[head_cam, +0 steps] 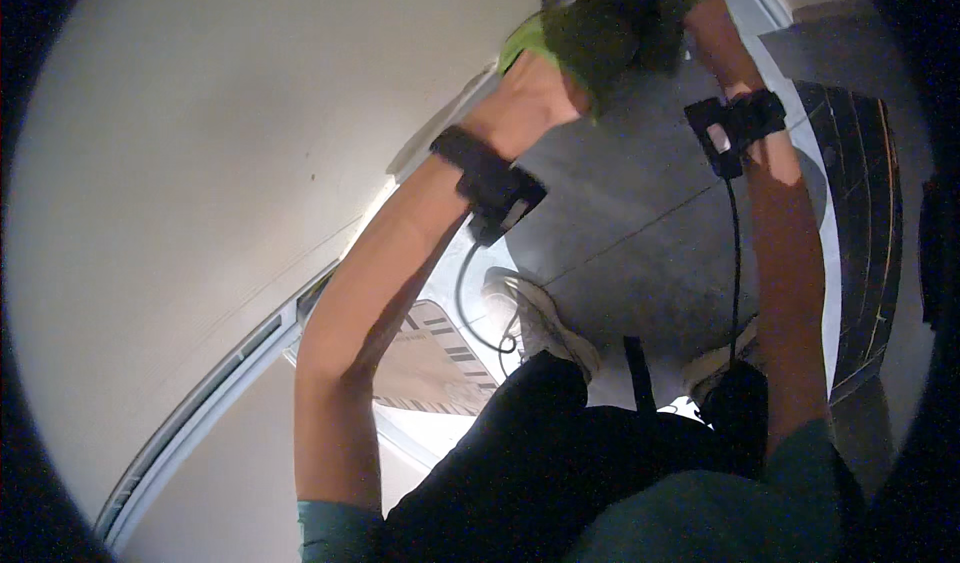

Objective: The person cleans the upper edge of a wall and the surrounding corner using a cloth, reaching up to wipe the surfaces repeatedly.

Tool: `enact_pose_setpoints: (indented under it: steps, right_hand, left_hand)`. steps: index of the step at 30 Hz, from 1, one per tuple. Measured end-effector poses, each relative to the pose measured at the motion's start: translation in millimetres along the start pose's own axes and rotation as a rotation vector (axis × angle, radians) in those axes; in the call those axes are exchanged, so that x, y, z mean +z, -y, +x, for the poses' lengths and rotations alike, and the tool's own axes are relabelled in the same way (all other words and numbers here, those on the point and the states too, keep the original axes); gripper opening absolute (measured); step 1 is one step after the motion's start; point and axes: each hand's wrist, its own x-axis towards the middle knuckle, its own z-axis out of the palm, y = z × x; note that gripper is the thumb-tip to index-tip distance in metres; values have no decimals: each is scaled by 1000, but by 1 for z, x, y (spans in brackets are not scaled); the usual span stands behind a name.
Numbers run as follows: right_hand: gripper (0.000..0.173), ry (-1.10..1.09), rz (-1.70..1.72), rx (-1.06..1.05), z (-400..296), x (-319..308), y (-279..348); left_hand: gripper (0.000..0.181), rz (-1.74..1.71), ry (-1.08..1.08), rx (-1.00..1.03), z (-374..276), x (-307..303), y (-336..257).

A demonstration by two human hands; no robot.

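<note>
Dark and bright green cloth [592,45], blurred, lies between my two hands at the top of the view. My left hand [544,97] is bent at the wrist against its lower left edge, and the fingers are hidden by the cloth. On the other side, my right hand [716,34] reaches up to the cloth's right part, its fingers also out of sight. Whether either hand grips the cloth cannot be made out. Each wrist wears a black strapped device with a cable, one on the left wrist [499,188] and one on the right [735,131].
A pale wall [187,150] rises at the left, with a metal track [202,390] along its lower edge. A brown patterned mat [435,353] lies on the floor by my shoe [540,323]. A dark panel or mat with thin lines [855,218] is at the right. Grey floor [622,210] shows between my arms.
</note>
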Motion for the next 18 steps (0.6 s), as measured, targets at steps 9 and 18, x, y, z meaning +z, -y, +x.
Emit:
enact_pose_setpoints:
  steps: [9,18]
  right_hand:
    - [30,-259,-49,77,18,4,24]
    - [29,-482,42,-69,-25,58,141]
  left_hand:
    - [32,-110,-255,-92,27,-13,-22]
    - [38,170,0,-189,-103,-61,-25]
